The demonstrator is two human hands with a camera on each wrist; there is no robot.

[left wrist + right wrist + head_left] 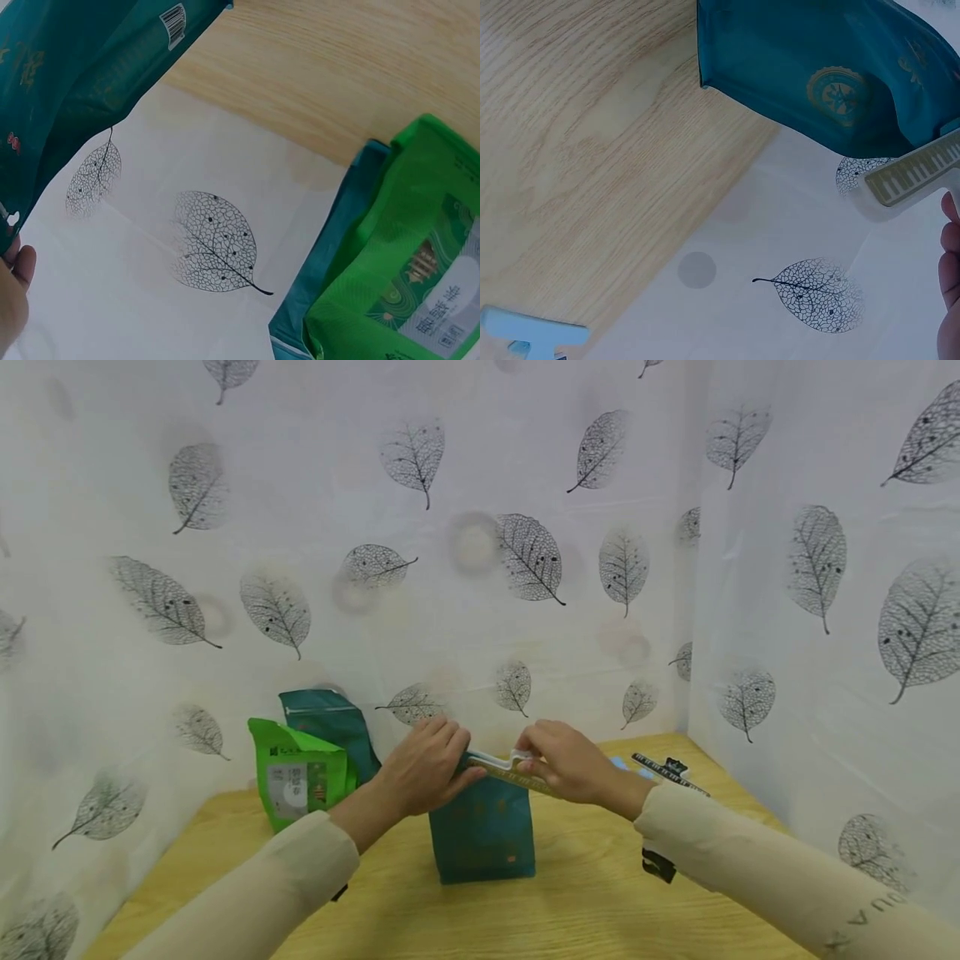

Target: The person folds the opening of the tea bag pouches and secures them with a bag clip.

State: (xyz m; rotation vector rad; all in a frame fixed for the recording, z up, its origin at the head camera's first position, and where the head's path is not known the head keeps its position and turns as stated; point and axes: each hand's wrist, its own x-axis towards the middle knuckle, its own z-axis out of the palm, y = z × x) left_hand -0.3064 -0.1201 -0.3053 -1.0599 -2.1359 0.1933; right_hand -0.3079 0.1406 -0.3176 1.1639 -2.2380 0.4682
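A teal pouch (483,831) stands upright in the middle of the wooden table (585,910). My left hand (456,766) grips the pouch's folded top at its left end. My right hand (534,767) pinches a long whitish sealing clip (498,765) that lies along the pouch's top edge. In the right wrist view the clip (919,176) juts out past the teal pouch (810,67), with one of my fingers (951,255) at the frame edge. The left wrist view shows the pouch's side (67,82) and my fingertips (15,289) at the lower left.
A green pouch (300,781) and a second teal pouch (330,722) stand at the back left, against the leaf-printed curtain. A black clip (670,771) and a light blue clip (618,763) lie at the back right. Curtain walls close in the table behind and on both sides.
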